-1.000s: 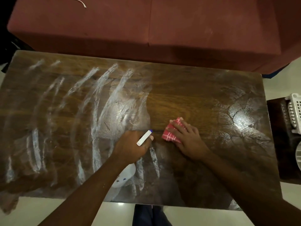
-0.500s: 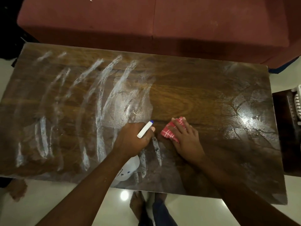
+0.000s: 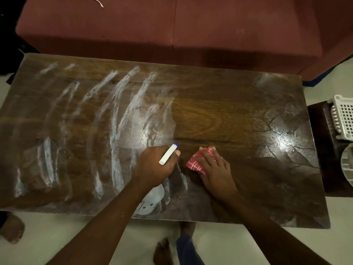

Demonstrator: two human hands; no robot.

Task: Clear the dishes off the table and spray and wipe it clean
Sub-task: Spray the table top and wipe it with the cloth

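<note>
A dark wooden table [image 3: 219,115] fills the view, its left half streaked with white arcs of foam [image 3: 122,104]. My left hand [image 3: 154,165] grips a white spray bottle [image 3: 169,156] with a blue-tipped nozzle; the bottle's white body [image 3: 152,199] shows under my wrist near the front edge. My right hand [image 3: 214,167] presses flat on a folded red checked cloth [image 3: 196,163] just right of the bottle. No dishes are on the table.
A dark red sofa [image 3: 172,25] runs along the far side. A dark side stand [image 3: 328,150] at the right holds a white plastic basket [image 3: 343,117] and a pale plate [image 3: 347,169]. Bare feet [image 3: 162,251] stand on the pale floor below.
My right hand and the cloth have slid slightly toward me and rightward on the table. The left hand keeps the bottle in about the same place. The camera has shifted a little.
</note>
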